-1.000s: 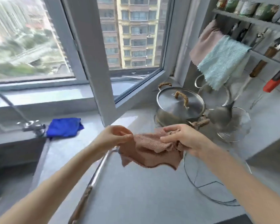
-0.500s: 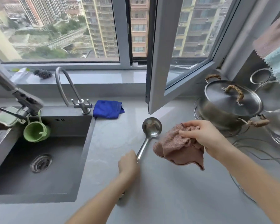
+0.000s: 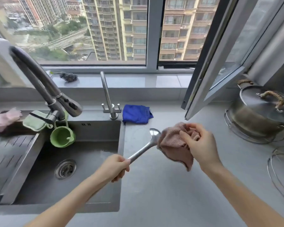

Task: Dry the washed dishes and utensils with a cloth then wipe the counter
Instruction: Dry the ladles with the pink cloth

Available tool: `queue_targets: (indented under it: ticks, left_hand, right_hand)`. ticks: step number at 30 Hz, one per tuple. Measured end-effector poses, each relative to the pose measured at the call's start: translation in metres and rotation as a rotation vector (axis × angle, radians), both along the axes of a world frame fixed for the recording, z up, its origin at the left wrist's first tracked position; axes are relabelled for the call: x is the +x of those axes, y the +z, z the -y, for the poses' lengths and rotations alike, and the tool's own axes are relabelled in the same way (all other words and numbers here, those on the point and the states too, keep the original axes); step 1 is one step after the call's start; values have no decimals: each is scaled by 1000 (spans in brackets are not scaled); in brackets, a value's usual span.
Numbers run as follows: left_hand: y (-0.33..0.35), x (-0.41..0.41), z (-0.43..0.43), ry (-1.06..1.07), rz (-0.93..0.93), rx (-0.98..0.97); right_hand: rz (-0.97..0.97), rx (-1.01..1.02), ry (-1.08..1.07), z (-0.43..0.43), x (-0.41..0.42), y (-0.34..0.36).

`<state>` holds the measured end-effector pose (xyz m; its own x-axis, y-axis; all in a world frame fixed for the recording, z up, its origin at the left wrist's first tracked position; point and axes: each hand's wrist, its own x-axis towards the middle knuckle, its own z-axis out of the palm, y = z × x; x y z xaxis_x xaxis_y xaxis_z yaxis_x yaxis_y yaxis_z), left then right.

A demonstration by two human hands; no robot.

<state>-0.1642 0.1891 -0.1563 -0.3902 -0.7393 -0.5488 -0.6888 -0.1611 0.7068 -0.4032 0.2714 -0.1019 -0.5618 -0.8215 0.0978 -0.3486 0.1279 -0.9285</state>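
My left hand [image 3: 115, 167] grips the handle end of a steel ladle [image 3: 144, 146], held above the grey counter [image 3: 162, 194] with its bowl pointing up and away. My right hand [image 3: 199, 145] holds a bunched pink cloth [image 3: 174, 141] pressed against the right side of the ladle's bowl and neck. Part of the cloth hangs down below my right hand.
A dark sink [image 3: 69, 161] lies left, with a pull-down faucet [image 3: 44, 86], a small tap [image 3: 108, 99] and a hanging green cup [image 3: 62, 136]. A folded blue cloth [image 3: 136, 113] lies behind. A lidded steel pot [image 3: 261, 112] and wire racks [image 3: 279, 174] stand right. An open window sash [image 3: 208, 79] juts over the counter.
My left hand let go of the cloth, took the ladle's handle from the counter and lifted it. My right hand brought the cloth against the ladle's bowl. The view swung left toward the sink.
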Motion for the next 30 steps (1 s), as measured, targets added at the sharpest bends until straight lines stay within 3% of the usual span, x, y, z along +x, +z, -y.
queue_targets:
  ticks: [2, 4, 5, 6, 8, 10, 13, 15, 17, 21, 24, 30]
  left_hand:
    - [13, 24, 3, -14, -45, 12]
    - [19, 44, 3, -46, -68, -27]
    - [21, 53, 4, -54, -62, -64]
    - [21, 62, 4, -56, -53, -103]
    - [21, 78, 4, -75, -53, -170]
    - [23, 90, 5, -147, -55, -227]
    - [26, 101, 9, -229, -83, -256]
    - [25, 105, 11, -231, -124, -206]
    - [23, 103, 11, -194, -191, -112]
    - [14, 81, 18, -4, -318, -1]
    - [16, 63, 27, -24, -360, 61]
    - [25, 70, 22, -212, -488, 283]
  right_hand:
    - [-195, -112, 191, 21, 39, -17]
    - [-556, -82, 332, 41, 68, -45]
    - [-654, -68, 340, 50, 76, -53]
    - [-633, -59, 330, 59, 84, -53]
    - [-466, -7, 300, 74, 95, -42]
    - [-224, 168, 267, 95, 89, -31]
    - [410, 395, 447, 107, 70, -15]
    - [758, 367, 514, 100, 62, -12]
    - [986, 273, 488, 94, 59, -15]
    - [1491, 116, 285, 91, 71, -21]
    - [1633, -89, 146, 90, 79, -14]
    - [1403, -171, -303, 90, 34, 3]
